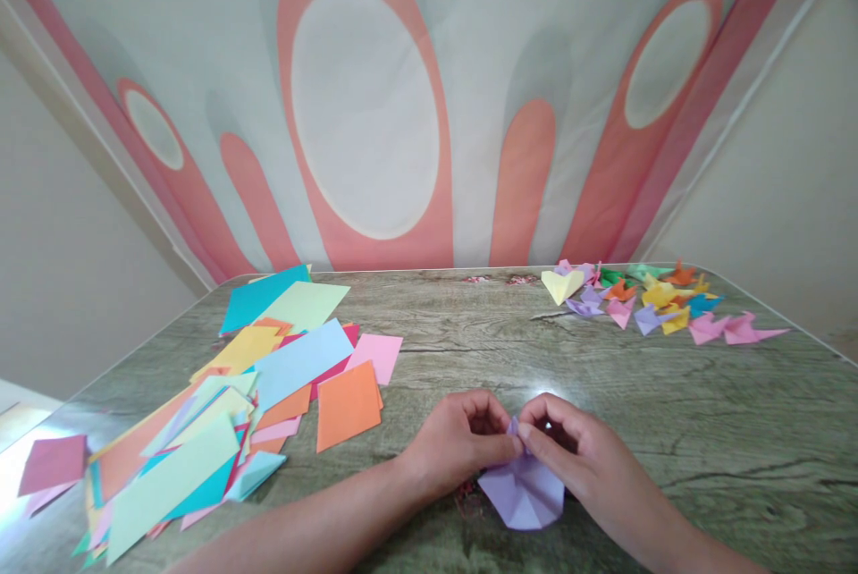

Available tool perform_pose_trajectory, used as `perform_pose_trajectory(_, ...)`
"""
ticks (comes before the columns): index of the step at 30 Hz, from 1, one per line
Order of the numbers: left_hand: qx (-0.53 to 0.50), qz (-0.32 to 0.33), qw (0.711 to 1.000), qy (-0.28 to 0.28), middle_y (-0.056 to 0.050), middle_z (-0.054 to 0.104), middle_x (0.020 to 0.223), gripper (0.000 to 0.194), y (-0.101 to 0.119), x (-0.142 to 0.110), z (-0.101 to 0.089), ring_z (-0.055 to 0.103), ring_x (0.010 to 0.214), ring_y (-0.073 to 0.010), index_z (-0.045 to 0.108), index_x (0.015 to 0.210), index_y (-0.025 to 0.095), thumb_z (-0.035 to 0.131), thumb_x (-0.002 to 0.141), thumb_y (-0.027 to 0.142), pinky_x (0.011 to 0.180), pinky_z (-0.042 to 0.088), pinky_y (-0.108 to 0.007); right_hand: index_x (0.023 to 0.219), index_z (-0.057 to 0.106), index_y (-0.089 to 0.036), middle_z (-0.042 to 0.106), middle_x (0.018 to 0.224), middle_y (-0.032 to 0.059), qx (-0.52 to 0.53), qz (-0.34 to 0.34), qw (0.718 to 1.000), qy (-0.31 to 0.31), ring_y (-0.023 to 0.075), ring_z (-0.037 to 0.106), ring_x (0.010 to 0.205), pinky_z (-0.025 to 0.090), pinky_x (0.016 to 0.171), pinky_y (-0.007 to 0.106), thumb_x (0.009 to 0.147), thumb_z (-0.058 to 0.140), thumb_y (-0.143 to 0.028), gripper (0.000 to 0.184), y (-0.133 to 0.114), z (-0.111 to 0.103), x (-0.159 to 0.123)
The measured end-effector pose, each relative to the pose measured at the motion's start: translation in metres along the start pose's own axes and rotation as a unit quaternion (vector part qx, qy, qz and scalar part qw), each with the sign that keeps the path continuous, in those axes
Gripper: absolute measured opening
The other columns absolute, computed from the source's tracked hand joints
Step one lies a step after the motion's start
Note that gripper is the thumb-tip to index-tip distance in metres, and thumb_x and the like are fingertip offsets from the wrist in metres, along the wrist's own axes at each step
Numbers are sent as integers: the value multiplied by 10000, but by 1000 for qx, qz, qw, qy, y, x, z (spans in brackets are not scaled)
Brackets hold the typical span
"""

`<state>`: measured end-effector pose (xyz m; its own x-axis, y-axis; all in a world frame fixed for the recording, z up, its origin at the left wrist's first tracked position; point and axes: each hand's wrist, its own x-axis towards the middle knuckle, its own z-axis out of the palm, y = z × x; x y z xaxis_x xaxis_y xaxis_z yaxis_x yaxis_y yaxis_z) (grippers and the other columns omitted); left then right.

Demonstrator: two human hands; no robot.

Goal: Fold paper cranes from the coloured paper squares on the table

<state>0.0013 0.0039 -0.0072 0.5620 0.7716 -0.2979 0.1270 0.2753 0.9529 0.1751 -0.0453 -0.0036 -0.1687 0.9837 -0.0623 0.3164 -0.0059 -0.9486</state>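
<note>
A piece of purple origami paper [526,493] with crease lines is held just above the table near its front edge. Its lower part fans out below my fingers, and a narrow point sticks up between them. My left hand [466,440] pinches this narrow part from the left, thumb and fingers closed. From the right, my right hand [569,440] pinches the same part, its thumb and fingertips close to those of the left. The paper between the fingertips is partly hidden.
Loose coloured paper sheets [301,364] lie heaped on the left of the wooden table [462,315]. Several folded paper birds [620,313] sit at the back right, beside a pale yellow paper heart [561,286]. A patterned wall hanging [469,64] rises behind the table.
</note>
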Motion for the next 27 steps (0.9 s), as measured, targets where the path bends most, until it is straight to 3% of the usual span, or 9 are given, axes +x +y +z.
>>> perform_pose_trajectory(4,-20,1,999,-27,12,572,673,429,3,-1,-1,499,567,-81,592,771,130,807,604,461,562,395,-210,804,538,-201,535,701,-23,14,4,1000,-3,143,507,657,396,591,249,908,482,-362,200,0,0,0)
perform_pose_trajectory(9,-26,12,999,-14,-1,576,631,473,5,1,-1,526,530,-89,591,728,123,691,699,584,553,430,-222,799,539,-206,539,694,-19,8,-8,1000,11,148,517,659,415,601,257,918,466,-349,200,6,1,3)
perform_pose_trajectory(19,-27,18,999,-16,-37,634,647,385,0,1,-2,568,568,-111,618,778,103,724,723,469,557,445,-224,794,565,-205,612,716,-16,7,-27,1000,7,145,573,681,436,634,247,923,473,-343,210,0,0,1)
perform_pose_trajectory(27,56,51,997,20,-28,623,684,275,3,-2,0,550,621,-116,655,787,108,679,778,381,621,438,-236,764,590,-205,601,688,-21,-48,-5,998,44,151,572,662,432,618,256,869,513,-284,152,4,3,4)
